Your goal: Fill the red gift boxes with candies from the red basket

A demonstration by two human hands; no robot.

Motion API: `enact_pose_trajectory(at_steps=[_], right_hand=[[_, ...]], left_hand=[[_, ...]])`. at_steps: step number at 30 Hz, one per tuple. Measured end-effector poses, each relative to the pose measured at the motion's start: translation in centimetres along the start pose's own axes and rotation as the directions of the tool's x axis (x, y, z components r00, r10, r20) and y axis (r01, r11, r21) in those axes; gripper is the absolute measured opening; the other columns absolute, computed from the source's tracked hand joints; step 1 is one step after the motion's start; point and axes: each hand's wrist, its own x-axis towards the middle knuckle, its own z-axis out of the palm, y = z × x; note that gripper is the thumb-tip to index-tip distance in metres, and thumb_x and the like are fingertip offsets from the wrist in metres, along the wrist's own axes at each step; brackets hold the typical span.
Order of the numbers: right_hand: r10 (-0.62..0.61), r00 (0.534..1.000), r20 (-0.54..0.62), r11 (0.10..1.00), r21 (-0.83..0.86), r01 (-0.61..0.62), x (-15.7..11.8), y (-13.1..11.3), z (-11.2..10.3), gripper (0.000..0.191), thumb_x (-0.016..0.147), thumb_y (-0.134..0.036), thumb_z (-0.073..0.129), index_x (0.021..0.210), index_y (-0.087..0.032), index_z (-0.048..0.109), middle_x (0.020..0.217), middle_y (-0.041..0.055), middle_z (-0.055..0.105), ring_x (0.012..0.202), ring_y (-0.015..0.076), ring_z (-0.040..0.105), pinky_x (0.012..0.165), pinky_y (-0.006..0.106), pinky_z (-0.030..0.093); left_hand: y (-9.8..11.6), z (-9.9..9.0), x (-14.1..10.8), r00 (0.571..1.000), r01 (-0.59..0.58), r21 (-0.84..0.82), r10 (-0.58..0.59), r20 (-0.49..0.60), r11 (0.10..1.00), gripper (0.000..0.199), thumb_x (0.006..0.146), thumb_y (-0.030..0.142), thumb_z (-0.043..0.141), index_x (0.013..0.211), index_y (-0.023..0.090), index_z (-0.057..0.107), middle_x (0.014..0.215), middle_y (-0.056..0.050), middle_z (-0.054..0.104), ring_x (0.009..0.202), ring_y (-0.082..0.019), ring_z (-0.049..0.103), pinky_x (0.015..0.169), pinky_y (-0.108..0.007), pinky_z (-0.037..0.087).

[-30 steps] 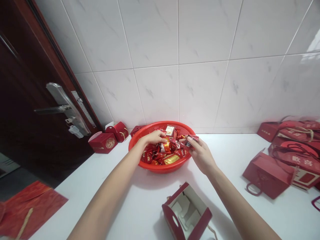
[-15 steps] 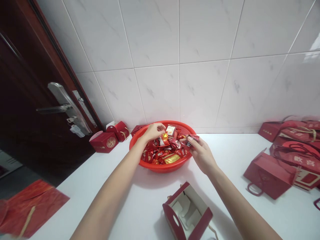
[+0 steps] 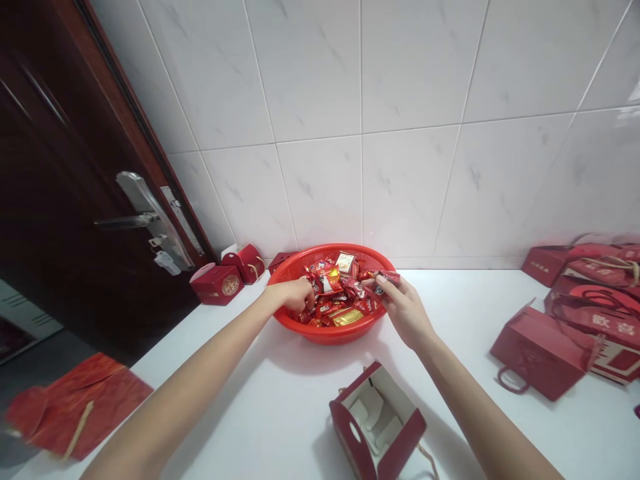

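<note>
A red plastic basket full of wrapped candies stands against the tiled wall. My left hand reaches into its left side, fingers curled down among the candies; whether they grip one is hidden. At the basket's right edge, my right hand pinches a dark red wrapped candy between thumb and fingers. Nearer to me is an open dark red box with a pale inside and a twine handle, and no candy shows in it.
Small red boxes stand at the back left, by a dark door with a metal handle. A red bag lies front left. Several red boxes crowd the right side.
My left hand has moved left and down from above the candies to the basket's left side. My right hand keeps its pinch on the candy. The view has shifted slightly.
</note>
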Motion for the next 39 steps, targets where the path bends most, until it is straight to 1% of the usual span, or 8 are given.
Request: enact_pose_trajectory(at_steps=[7,11,17,21,24,29,34,39], right_hand=[[0.005,1.000,-0.003,1.000,0.010,-0.005,-0.1,0.0,0.0,0.034,0.069,-0.048,0.085,0.086,-0.020,0.074,0.090,0.0068,0.077,0.099,0.0278,0.069,0.098,0.044,0.052],[-0.004,1.000,0.016,1.000,0.013,0.004,-0.1,0.1,-0.1,0.032,0.071,-0.047,0.083,0.087,-0.020,0.073,0.091,0.0061,0.077,0.098,0.0267,0.069,0.097,0.043,0.053],[-0.002,1.000,0.005,1.000,0.023,0.002,0.0,0.1,0.0,0.032,0.070,-0.046,0.084,0.085,-0.020,0.073,0.089,0.0056,0.077,0.097,0.0260,0.069,0.098,0.042,0.052],[0.004,1.000,0.013,0.999,0.039,-0.004,0.0,-0.1,0.1,0.033,0.069,-0.046,0.085,0.086,-0.021,0.072,0.088,0.0051,0.076,0.098,0.0264,0.069,0.097,0.042,0.052],[0.013,1.000,0.008,0.999,0.044,-0.013,0.0,-0.1,0.1,0.034,0.068,-0.045,0.086,0.088,-0.021,0.072,0.089,0.0045,0.076,0.098,0.0260,0.069,0.097,0.041,0.052],[0.019,1.000,0.007,0.999,0.039,-0.019,0.0,-0.1,-0.1,0.037,0.069,-0.045,0.085,0.094,-0.021,0.072,0.104,0.0049,0.075,0.103,0.0249,0.067,0.094,0.038,0.052],[0.014,0.999,0.040,1.000,0.028,-0.015,-0.2,-0.3,0.1,0.039,0.070,-0.047,0.084,0.098,-0.022,0.071,0.109,0.0058,0.074,0.106,0.0263,0.066,0.093,0.038,0.052],[0.007,0.999,0.040,1.000,0.002,-0.007,-0.1,-0.2,0.1,0.041,0.071,-0.047,0.084,0.100,-0.022,0.070,0.109,0.0058,0.074,0.105,0.0256,0.066,0.096,0.039,0.051]], left_hand=[[-0.7,-1.0,-1.0,0.975,-0.124,-0.239,0.074,-0.209,0.963,0.021,0.062,0.038,0.078,0.056,0.020,0.069,0.059,0.000,0.065,0.059,-0.016,0.057,0.057,-0.024,0.040],[0.3,-1.2,-1.5,0.928,-0.278,-0.494,0.098,-0.359,0.824,0.031,0.067,0.045,0.078,0.079,0.017,0.075,0.079,-0.004,0.074,0.074,-0.019,0.065,0.071,-0.028,0.050],[2.6,-0.1,-1.3,0.880,-0.431,-0.648,0.132,-0.457,0.628,0.027,0.068,0.036,0.078,0.086,0.016,0.074,0.090,-0.005,0.075,0.085,-0.021,0.068,0.083,-0.036,0.054],[4.0,0.9,-1.0,0.817,-0.561,-0.660,0.202,-0.541,0.499,0.025,0.070,0.033,0.073,0.088,0.016,0.077,0.102,-0.010,0.077,0.104,-0.028,0.067,0.099,-0.042,0.049],[5.1,1.6,-0.9,0.784,-0.595,-0.615,0.203,-0.587,0.518,0.027,0.078,0.039,0.070,0.088,0.016,0.078,0.105,-0.012,0.076,0.107,-0.030,0.066,0.099,-0.044,0.049],[6.7,2.8,-0.6,0.750,-0.613,-0.588,0.156,-0.642,0.527,0.029,0.068,0.034,0.083,0.091,0.017,0.075,0.125,-0.012,0.065,0.104,-0.025,0.066,0.090,-0.038,0.056],[7.6,3.4,-0.4,0.778,-0.589,-0.655,0.112,-0.618,0.473,0.060,0.066,0.031,0.085,0.121,0.020,0.064,0.127,-0.011,0.063,0.095,-0.021,0.065,0.077,-0.033,0.058],[7.9,3.4,-0.5,0.802,-0.577,-0.699,0.135,-0.581,0.422,0.052,0.073,0.033,0.080,0.119,0.017,0.064,0.107,-0.010,0.071,0.095,-0.021,0.067,0.085,-0.035,0.055]])
